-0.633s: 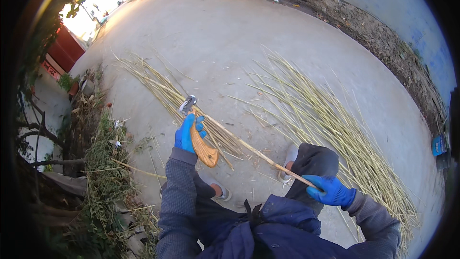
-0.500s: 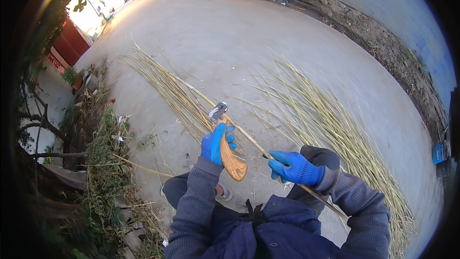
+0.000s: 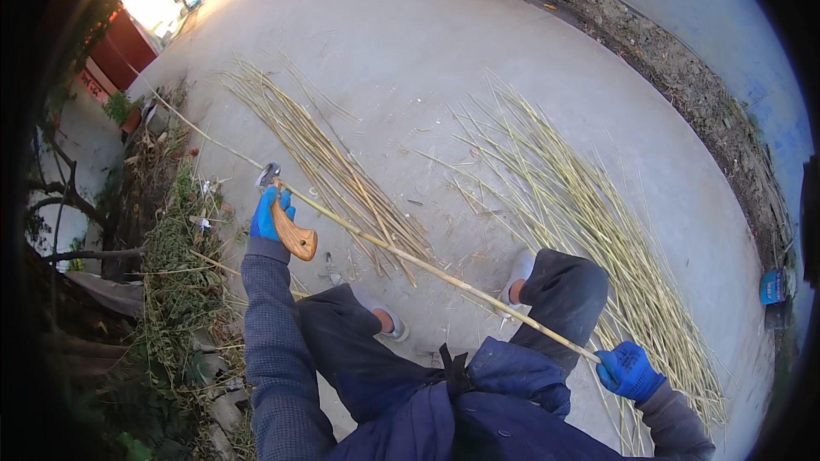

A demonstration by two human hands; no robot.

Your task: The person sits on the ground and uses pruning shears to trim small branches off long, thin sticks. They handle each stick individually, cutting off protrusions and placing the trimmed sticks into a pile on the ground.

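My left hand, in a blue glove, is closed around a tool with a curved wooden handle and a small metal head. The metal head sits against a long, thin, dry plant stalk. This stalk slants from the upper left, across above my knees, to the lower right. My right hand, also gloved in blue, grips its thicker end out to the right. Whether the tool's head encloses the stalk or only touches it, I cannot tell.
A bundle of brownish stalks lies on the concrete ground ahead. To the right spreads a larger pile of yellow-green stalks. Dried weeds and branches line the left side. A blue container stands by the right wall.
My hands have moved apart along the stalk: the left with the tool toward the upper left, the right toward the lower right. The stalk now stretches across above my knees.
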